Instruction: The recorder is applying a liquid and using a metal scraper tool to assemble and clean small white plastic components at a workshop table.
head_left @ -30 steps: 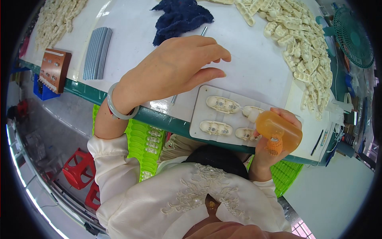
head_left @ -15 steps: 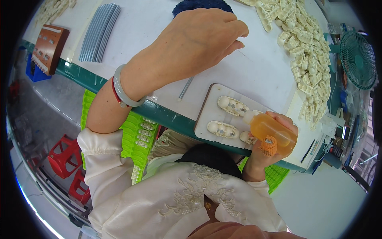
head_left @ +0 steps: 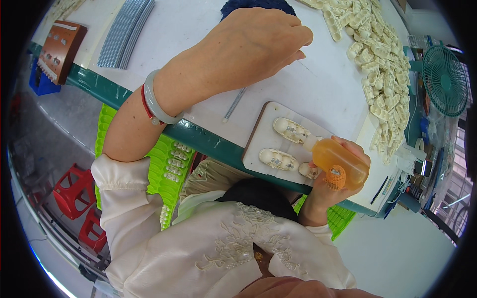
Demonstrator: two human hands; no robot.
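My right hand (head_left: 343, 174) is wrapped round a clear squeeze bottle (head_left: 343, 159) of amber liquid, tipped with its nozzle toward the board. An orange knitted cover (head_left: 336, 177) sits on one finger. The nozzle tip is close to a cream oval shell piece (head_left: 290, 130); whether they touch I cannot tell. Another shell piece (head_left: 278, 159) and a partly covered one (head_left: 309, 170) also lie on the white board (head_left: 256, 146). My left hand (head_left: 263, 44) hovers over the table with curled fingers, mostly hidden behind its back. A thin blue-grey strip (head_left: 234, 105) shows below the wrist.
Many cream shell pieces (head_left: 382, 74) are heaped at right, near a green fan (head_left: 444, 82). Blue-grey strips (head_left: 126, 35), a brown block (head_left: 62, 49) and a dark blue fluffy thing (head_left: 256, 6) are farther off. Green trays (head_left: 154, 169) sit below the table edge.
The whole view has shifted slightly. The bottle's nozzle stays near the same shell piece, and both hands hold nearly the same pose.
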